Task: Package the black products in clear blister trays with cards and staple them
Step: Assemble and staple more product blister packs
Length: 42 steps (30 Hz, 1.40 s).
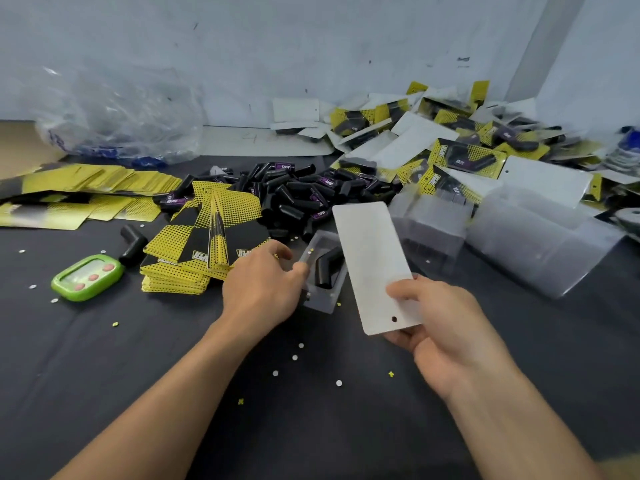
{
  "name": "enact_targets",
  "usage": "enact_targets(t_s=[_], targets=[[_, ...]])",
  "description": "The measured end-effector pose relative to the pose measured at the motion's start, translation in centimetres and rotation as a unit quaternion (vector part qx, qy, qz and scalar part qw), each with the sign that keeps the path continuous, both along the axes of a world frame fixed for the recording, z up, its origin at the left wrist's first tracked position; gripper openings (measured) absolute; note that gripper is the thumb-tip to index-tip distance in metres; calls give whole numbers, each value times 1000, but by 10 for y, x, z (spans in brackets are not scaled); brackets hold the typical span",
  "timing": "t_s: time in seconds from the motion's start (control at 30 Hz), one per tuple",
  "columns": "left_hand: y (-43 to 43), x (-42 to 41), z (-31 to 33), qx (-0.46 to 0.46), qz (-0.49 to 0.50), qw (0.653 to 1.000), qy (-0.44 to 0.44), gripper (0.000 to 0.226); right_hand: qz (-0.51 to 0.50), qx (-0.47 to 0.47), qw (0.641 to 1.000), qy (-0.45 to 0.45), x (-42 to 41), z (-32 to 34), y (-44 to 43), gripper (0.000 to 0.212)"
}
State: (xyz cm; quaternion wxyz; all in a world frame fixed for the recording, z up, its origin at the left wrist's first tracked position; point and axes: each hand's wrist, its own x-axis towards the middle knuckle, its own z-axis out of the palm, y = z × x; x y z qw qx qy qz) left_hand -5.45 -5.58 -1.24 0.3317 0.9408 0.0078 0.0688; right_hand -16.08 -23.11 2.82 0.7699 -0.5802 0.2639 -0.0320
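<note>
In the head view, the white-backed card (pixel 372 258) hid the right side of the clear blister tray (pixel 320 299) at centre frame, and the fingertips of the left hand (pixel 263 289) blurred into the tray's left rim. That grip pinched the rim, with the bent black product (pixel 327 270) lying in the tray's pocket just right of the fingers. The right hand (pixel 440 327), lower right, pinched the card's punched lower end, thumb on top and fingers beneath, the card slanting up over the tray above the dark table (pixel 173 358).
</note>
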Motion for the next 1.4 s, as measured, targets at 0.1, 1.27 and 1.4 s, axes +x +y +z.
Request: enact_targets(t_s=[0.1,1.27,1.4], targets=[[5,2,5,-34,-40,998,44,13,-10,37,999,37,-5,-1,-1,15],[-6,-3,-4,-299,-77,942,134,15,24,202,978,46,-37,-29,25,24],[-6,-1,-5,-283,-51,950,123,13,75,216,971,67,-40,-27,24,31]])
